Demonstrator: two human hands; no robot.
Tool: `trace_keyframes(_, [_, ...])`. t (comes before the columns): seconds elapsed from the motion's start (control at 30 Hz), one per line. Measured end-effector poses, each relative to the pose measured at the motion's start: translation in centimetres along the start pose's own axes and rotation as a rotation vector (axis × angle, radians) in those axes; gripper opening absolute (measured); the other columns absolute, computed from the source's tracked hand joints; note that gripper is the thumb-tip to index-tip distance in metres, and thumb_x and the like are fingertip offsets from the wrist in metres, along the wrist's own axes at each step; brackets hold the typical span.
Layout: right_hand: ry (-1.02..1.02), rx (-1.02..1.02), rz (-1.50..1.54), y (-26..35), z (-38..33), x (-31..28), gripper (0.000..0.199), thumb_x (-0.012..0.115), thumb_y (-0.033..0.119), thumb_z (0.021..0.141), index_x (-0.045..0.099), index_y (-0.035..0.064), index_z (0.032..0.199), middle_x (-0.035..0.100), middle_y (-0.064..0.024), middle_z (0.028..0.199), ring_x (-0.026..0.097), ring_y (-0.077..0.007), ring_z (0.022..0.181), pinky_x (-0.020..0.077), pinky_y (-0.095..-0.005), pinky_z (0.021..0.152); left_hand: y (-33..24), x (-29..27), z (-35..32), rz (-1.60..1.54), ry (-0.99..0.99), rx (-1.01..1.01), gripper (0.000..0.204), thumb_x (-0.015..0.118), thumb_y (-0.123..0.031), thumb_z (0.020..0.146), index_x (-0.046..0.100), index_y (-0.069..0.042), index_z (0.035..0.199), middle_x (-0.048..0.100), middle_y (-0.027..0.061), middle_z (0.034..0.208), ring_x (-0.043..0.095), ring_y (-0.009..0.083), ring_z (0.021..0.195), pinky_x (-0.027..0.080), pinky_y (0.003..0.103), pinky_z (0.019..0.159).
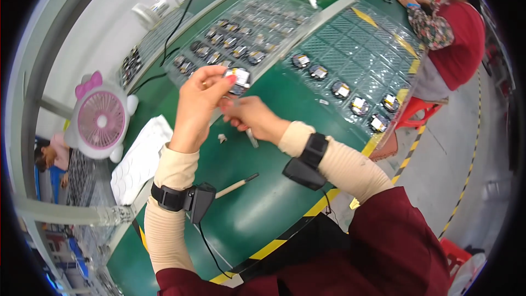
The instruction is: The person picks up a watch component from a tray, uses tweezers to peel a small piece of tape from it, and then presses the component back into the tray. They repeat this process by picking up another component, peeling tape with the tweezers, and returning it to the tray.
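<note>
My left hand (198, 104) pinches a small round black electronic module (240, 78) by its edge. A pale label covers much of the face that shows. Just below it, my right hand (256, 119) has its fingers drawn together and reaches close to the module. From under the right hand sticks a thin pale strip or tool (252, 138), blurred, whose kind I cannot make out. Whether the right fingertips touch the module is unclear. A little crumpled white scrap (222, 138) lies on the green table (263, 186) below the hands.
Clear plastic trays with similar modules stand beyond my hands, one left (241, 27) and one right (350, 49). A pink-and-white fan (102, 120) and white sheets (141, 159) are at left. A pen-like tool (238, 185) lies nearby. A co-worker (457, 38) sits far right.
</note>
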State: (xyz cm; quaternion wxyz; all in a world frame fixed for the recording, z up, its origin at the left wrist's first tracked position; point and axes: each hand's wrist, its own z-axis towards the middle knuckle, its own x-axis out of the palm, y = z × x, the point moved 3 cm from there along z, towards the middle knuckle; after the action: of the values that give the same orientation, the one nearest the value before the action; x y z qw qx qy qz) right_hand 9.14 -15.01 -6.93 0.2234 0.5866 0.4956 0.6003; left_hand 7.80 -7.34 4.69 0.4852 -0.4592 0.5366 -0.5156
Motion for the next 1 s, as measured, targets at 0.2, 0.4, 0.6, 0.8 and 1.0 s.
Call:
trace_keyframes(0.2, [0.228, -0.269, 0.159, -4.2, 1.1, 0.8, 0.016, 0.059, 0.019, 0.078, 0.056, 0.005, 0.084, 0.057, -0.0038, 0.071, 0.054, -0.0114, 0.058, 0.0419, -0.0234, 0.049, 1.4, 9.8, 1.8, 0.183, 0.337, -0.094, 0.028, 0.061, -0.006, 0.077, 0.051, 0.003, 0.101, 0.056, 0.0053, 0.074, 0.055, 0.0095, 0.057, 0.045, 0.021, 0.047])
trace_keyframes(0.4, [0.245, 0.024, 0.628, -9.0, 5.3, 0.2, 0.014, 0.065, 0.013, 0.072, 0.058, 0.0028, 0.079, 0.06, -0.0035, 0.072, 0.057, -0.0128, 0.061, 0.045, -0.0258, 0.053, 3.4, 18.0, 3.3, 0.098, 0.546, -0.192, 0.029, 0.059, -0.007, 0.079, 0.051, 0.003, 0.105, 0.056, 0.0055, 0.079, 0.056, 0.011, 0.059, 0.048, 0.022, 0.051])
trace_keyframes(0.6, [0.277, -0.01, 0.136, -5.7, 2.6, 1.5, 0.01, 0.064, 0.01, 0.071, 0.059, 0.0017, 0.075, 0.06, -0.0038, 0.07, 0.057, -0.0123, 0.062, 0.0458, -0.0272, 0.056, 3.6, 21.2, 4.1, 0.115, 0.611, -0.175, 0.03, 0.057, -0.005, 0.079, 0.05, 0.003, 0.107, 0.056, 0.0062, 0.081, 0.057, 0.0129, 0.064, 0.05, 0.023, 0.054])
trace_keyframes(0.8, [0.121, -0.441, 0.13, -5.3, 3.3, -1.2, 0.012, 0.053, 0.009, 0.077, 0.059, 0.0003, 0.084, 0.059, -0.003, 0.072, 0.053, -0.01, 0.057, 0.041, -0.0224, 0.046, -2.4, 13.8, 4.4, 0.073, 0.311, 0.11, 0.021, 0.054, -0.008, 0.081, 0.058, 0.002, 0.1, 0.058, 0.0044, 0.078, 0.054, 0.009, 0.061, 0.045, 0.021, 0.05])
trace_keyframes(1.0, [0.191, 0.075, 0.355, 0.2, 0.7, -0.6, 0.03, 0.048, 0.01, 0.08, 0.046, -0.0035, 0.106, 0.06, -0.0103, 0.082, 0.049, -0.0076, 0.052, 0.0319, -0.0179, 0.038, 1.9, -3.3, 1.9, 0.508, -0.344, 0.303, 0.015, 0.053, -0.007, 0.082, 0.063, -0.003, 0.093, 0.059, 0.0036, 0.078, 0.049, 0.0087, 0.056, 0.039, 0.021, 0.051])
